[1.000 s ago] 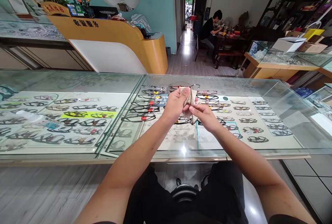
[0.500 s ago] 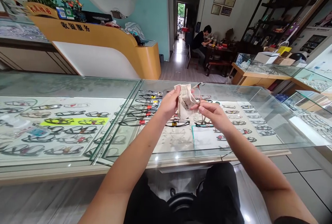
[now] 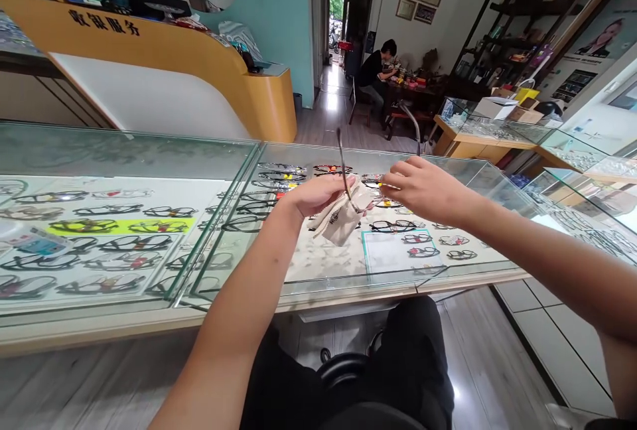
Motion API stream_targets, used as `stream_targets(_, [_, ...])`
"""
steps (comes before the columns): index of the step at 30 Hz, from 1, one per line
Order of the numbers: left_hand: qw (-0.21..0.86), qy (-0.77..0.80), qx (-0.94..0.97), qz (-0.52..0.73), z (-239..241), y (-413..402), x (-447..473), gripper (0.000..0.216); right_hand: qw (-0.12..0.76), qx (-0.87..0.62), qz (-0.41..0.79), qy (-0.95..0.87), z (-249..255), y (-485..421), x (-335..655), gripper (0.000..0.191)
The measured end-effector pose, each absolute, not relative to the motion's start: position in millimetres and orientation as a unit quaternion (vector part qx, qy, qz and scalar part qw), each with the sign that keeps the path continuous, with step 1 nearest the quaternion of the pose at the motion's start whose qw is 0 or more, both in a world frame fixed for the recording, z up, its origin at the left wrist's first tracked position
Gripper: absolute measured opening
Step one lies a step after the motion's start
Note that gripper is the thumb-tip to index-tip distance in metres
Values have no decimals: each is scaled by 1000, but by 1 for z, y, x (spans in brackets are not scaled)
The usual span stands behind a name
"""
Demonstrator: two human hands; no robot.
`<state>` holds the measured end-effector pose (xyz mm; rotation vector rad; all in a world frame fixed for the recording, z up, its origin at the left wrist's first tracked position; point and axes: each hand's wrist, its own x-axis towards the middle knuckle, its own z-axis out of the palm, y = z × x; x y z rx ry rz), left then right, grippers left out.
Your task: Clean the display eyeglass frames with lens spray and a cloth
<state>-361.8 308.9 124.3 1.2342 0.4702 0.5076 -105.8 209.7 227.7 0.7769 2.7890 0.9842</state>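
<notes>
My left hand [image 3: 318, 195] is closed on a beige cleaning cloth [image 3: 341, 221] that hangs from it just above the glass counter [image 3: 149, 151]. A thin-framed pair of glasses [image 3: 343, 164] is held between both hands, its temples sticking up. My right hand [image 3: 423, 188] is closed on the right side of the glasses; the frame part under its fingers is hidden. Both hands hover over rows of spectacle frames [image 3: 279, 204] laid out inside the display case.
An orange and white reception desk [image 3: 164, 65] stands behind the counter. A person sits at a dark table [image 3: 378, 71] at the back by the doorway. More glass cases [image 3: 572, 158] and boxes are on the right. A stool [image 3: 348, 367] is below me.
The view swung right. My hands moved apart: the right hand turned and pulled the glasses rightward, and the cloth dropped lower in my left hand.
</notes>
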Motion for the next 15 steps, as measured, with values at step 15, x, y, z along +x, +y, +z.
stream_targets(15, [729, 175, 617, 241, 122, 311, -359, 51, -44, 240, 313, 918, 216, 243, -121, 39])
